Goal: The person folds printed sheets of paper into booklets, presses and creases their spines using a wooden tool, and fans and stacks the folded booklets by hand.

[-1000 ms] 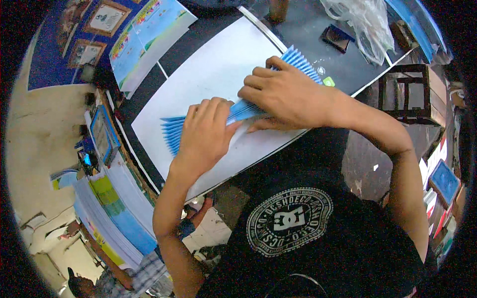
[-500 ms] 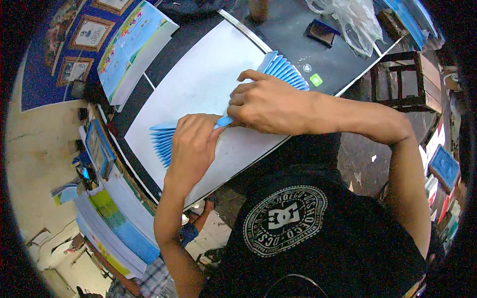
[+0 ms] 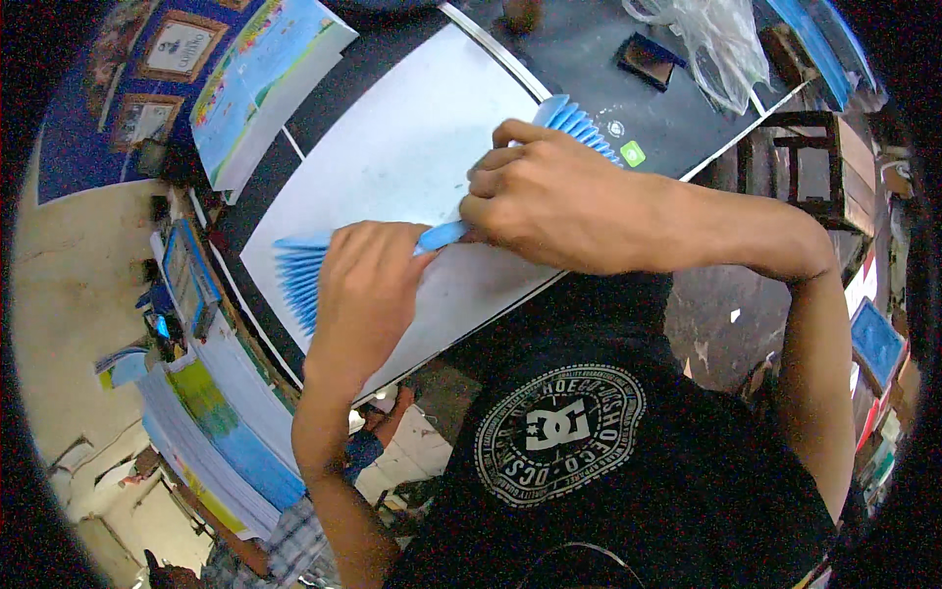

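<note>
at eight o'clock my left hand (image 3: 368,280) and at two my right hand (image 3: 554,201) are gripping the pleated blue strip (image 3: 442,237), more showing between than before.

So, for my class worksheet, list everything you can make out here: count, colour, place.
pleated paper: one, light blue, centre, fanned at both ends
table: one, black, upper centre
white sheet: one, white, on the table
green sticker: one, green, table's right
dark case: one, black, upper right
plastic bag: one, clear, right of the case
printed stack: one, multicoloured, upper left
framed pictures: at least two, brown-framed, upper left
paper stack: one, white-green-blue, lower left
stool: one, brown, right
blue panel: one, blue, right edge
co-worker: one, plaid sleeve, bottom left
shirt: one, black, lower centre
left fingers: one set, on the paper's left part
right fingers: one set, on its right part
</note>
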Tool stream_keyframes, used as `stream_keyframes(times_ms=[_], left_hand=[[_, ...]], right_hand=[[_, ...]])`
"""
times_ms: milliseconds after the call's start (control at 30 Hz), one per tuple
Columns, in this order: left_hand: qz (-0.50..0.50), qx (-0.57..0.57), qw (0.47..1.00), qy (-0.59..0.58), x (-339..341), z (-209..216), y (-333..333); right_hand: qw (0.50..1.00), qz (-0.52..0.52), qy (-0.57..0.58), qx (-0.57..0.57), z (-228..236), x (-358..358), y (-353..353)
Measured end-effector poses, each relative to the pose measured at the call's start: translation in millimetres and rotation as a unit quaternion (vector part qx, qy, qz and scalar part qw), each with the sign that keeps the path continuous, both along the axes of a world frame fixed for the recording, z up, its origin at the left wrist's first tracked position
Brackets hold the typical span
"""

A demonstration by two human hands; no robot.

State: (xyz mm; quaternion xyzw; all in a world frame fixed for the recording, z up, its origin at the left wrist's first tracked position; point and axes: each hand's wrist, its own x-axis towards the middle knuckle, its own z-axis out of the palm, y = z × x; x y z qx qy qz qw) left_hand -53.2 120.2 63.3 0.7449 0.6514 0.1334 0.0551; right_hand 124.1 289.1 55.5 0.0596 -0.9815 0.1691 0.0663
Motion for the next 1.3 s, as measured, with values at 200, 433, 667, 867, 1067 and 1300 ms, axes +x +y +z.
stream_keyframes(times_ms=[200, 433, 667, 867, 1067, 1300], left_hand=[[0.02, -0.007, 0.999, 0.038, -4.3, -17.8, 5.0], [0.014, -0.015, 1.0, -0.005, -1.1, -17.6, -2.2], [0.007, -0.017, 1.0, -0.009, -5.3, -20.9, -5.6], [0.014, -0.011, 1.0, -0.017, -0.8, -18.6, -6.0], [-0.005, -0.007, 1.0, -0.018, 0.0, -17.4, -3.3], [0.006, -0.013, 1.0, -0.028, -6.5, -19.6, -9.3]], right_hand=[[0.996, -0.056, 0.066, 0.028, -21.1, -8.9, 6.2], [0.998, -0.016, -0.053, -0.013, -10.2, -1.0, 4.6], [0.999, -0.033, -0.012, -0.042, -18.2, 4.9, 4.8], [0.992, -0.039, -0.112, -0.041, -12.7, 10.9, 10.6], [0.993, -0.057, -0.1, -0.001, -5.0, 31.8, 18.9], [0.995, -0.08, -0.046, 0.021, -7.7, 35.3, 31.6]])
